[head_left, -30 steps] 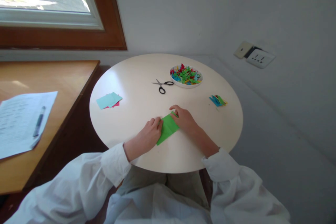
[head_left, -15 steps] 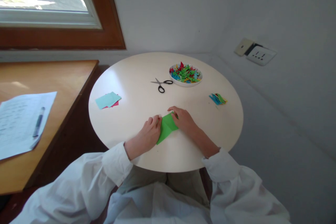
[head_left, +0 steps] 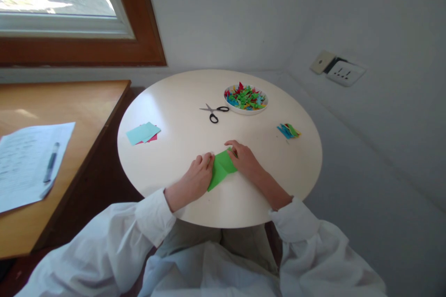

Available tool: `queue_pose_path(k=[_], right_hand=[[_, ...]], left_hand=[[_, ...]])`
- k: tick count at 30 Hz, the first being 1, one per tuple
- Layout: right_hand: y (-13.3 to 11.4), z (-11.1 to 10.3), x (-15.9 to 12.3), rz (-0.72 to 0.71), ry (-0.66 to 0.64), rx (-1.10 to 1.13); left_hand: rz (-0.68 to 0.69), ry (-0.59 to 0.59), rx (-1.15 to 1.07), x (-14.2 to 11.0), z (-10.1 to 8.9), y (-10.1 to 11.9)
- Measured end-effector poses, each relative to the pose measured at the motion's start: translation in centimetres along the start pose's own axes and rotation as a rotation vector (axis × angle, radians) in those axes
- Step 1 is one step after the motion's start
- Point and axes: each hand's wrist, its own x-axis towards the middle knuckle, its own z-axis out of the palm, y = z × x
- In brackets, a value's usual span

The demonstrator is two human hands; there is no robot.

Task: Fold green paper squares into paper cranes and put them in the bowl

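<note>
A green sheet of paper (head_left: 221, 170) with a crease across it lies near the front of the round white table (head_left: 181, 148). My left hand (head_left: 197, 175) is closed on its left edge, fingers pressed together. On the opposite side my right hand (head_left: 245, 160) grips the paper's right part between thumb and bent fingers, which cover that corner. Beyond the hands, black-handled scissors (head_left: 213, 110) lie with their blades apart. Just right of them a white bowl (head_left: 246, 112) holds a heap of small folded paper pieces (head_left: 245, 96) in red, green, blue and yellow.
Light blue and red paper sheets (head_left: 143, 133) are stacked at the table's left. Coloured paper strips (head_left: 288, 131) lie at the right. A wooden desk (head_left: 104, 97) at the left bears written sheets (head_left: 28, 167) and a pen (head_left: 51, 162). Walls stand behind and to the right.
Almost nothing differs. My right hand's fingers have shifted very slightly, while the green paper and my left hand stay in place.
</note>
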Motion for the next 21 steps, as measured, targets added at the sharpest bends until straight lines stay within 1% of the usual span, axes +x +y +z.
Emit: queue_pose_path(k=[3, 5, 8, 10, 14, 17, 21], right_hand=[[0.5, 0.3, 0.0, -0.002, 0.029, 0.017], [0.6, 0.5, 0.1, -0.013, 0.044, 0.005], [0.7, 0.6, 0.2, -0.014, 0.055, -0.012], [0.6, 0.7, 0.2, -0.021, 0.062, -0.021], [0.5, 0.6, 0.1, -0.03, 0.09, -0.05], [0.4, 0.5, -0.1, -0.003, 0.096, -0.067], [0.5, 0.4, -0.4, -0.024, 0.076, -0.077]], left_hand=[[-0.013, 0.021, -0.086, -0.2, 0.1, 0.1], [-0.062, 0.073, -0.136, -0.5, 0.5, 0.3], [-0.131, 0.156, -0.146, -0.8, 1.1, 0.8], [-0.103, 0.177, -0.151, -0.8, 1.4, 1.0], [-0.017, 0.148, -0.176, -0.7, 1.9, 0.9], [-0.002, 0.101, -0.202, -0.7, 2.4, 0.7], [-0.003, 0.093, -0.24, -0.8, 2.7, 0.6]])
